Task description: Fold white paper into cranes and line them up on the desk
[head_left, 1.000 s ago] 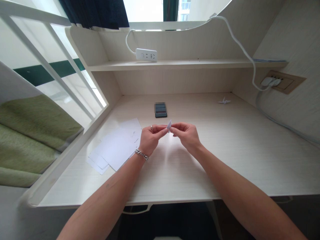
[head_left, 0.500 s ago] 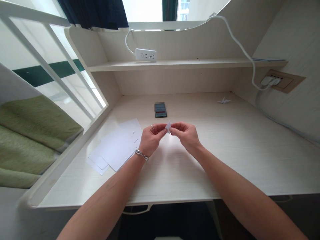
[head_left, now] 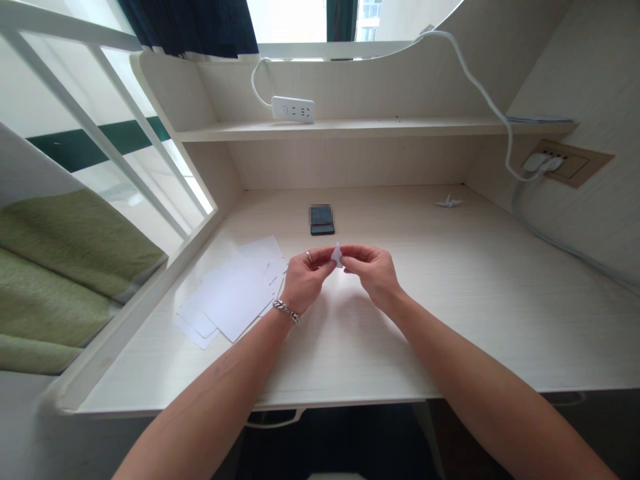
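Observation:
A small piece of folded white paper (head_left: pixel 337 256) with a pointed top is held up over the desk between both hands. My left hand (head_left: pixel 309 276), with a ring and a chain bracelet, pinches its left edge between thumb and fingers. On the other edge, the thumb and forefinger of my right hand (head_left: pixel 371 267) are closed. The fingers hide part of the paper's sides. Just beyond the hands lies a dark phone (head_left: pixel 321 220). To the left, loose white sheets (head_left: pixel 240 287) overlap on the desk.
A folded paper crane (head_left: pixel 449 201) rests at the desk's back right. On the shelf (head_left: pixel 350 129) stands a white power strip (head_left: pixel 293 109). A white cable (head_left: pixel 480 87) hangs down to the wall socket (head_left: pixel 567 162) at right. A slatted rail borders the left side.
The hands keep their pinch on the folded paper. My left hand has shifted very slightly to the right, and the paper's tilt has changed a little toward upright.

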{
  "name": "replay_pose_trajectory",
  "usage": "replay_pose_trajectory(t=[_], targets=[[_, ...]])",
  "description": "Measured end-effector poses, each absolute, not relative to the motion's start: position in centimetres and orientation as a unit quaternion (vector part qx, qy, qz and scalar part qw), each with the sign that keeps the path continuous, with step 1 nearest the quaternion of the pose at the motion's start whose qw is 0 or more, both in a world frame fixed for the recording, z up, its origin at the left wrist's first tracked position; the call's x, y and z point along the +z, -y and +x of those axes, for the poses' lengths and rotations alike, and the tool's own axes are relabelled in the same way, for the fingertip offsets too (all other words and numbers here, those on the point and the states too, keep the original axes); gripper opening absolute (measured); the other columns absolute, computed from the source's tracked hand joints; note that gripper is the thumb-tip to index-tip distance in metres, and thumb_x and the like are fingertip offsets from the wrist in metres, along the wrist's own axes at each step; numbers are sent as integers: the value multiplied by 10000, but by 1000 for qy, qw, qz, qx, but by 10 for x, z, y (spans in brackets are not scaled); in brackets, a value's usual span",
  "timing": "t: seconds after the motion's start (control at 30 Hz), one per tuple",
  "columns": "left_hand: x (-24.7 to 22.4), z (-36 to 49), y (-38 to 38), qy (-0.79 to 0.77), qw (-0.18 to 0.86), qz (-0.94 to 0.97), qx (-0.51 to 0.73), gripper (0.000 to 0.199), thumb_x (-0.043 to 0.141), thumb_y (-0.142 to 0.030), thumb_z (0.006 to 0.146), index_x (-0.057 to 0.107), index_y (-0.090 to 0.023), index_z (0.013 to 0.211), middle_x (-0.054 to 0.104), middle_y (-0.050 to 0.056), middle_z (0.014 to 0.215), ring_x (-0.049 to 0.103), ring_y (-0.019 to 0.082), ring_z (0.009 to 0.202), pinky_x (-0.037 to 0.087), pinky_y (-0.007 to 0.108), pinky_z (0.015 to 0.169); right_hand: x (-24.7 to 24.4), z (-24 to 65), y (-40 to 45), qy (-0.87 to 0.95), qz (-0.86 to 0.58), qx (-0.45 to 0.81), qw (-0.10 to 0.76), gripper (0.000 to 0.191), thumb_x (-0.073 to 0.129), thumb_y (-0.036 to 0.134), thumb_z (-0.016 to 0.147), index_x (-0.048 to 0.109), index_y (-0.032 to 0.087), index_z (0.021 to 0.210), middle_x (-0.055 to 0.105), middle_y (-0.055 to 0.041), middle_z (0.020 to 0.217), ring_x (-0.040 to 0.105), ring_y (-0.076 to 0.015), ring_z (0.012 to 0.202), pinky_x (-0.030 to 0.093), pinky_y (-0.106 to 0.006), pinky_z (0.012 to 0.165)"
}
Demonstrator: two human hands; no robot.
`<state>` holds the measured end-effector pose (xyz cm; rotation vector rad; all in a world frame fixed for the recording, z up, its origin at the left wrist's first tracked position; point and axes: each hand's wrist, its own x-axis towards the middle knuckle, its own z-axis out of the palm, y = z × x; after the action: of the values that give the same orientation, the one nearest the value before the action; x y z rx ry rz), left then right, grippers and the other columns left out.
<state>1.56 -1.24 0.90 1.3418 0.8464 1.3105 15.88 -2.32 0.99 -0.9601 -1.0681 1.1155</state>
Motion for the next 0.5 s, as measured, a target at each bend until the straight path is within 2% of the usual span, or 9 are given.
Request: replay_pose_trajectory(t=[0.17, 0.37, 0.5], targets=[[8, 17, 13, -363, 493, 578, 539, 285, 770, -241, 706, 746, -134, 970, 754, 93, 910, 701, 194, 827, 554, 336, 809, 8, 159, 22, 466, -395, 484, 627, 236, 819, 291, 606, 737, 174, 794, 733, -45, 770, 663, -174, 718, 521, -317, 682], [5, 16, 12, -350, 494, 579, 545, 403, 768, -189, 698, 670, -151, 1087, 694, 39, 882, 675, 138, 762, 547, 274, 732, 6, 162, 20, 450, -386, 477, 648, 279, 849, 278, 578, 651, 169, 743, 680, -14, 709, 632, -151, 671, 507, -294, 633], [7, 16, 13, -353, 503, 579, 536, 413, 759, -168, 695, 639, -133, 1089, 682, 42, 859, 666, 135, 763, 541, 273, 736, 11, 164, 21, 441, -390, 498, 637, 361, 855, 257, 547, 640, 173, 825, 681, -14, 725, 636, -162, 688, 506, -309, 645]])
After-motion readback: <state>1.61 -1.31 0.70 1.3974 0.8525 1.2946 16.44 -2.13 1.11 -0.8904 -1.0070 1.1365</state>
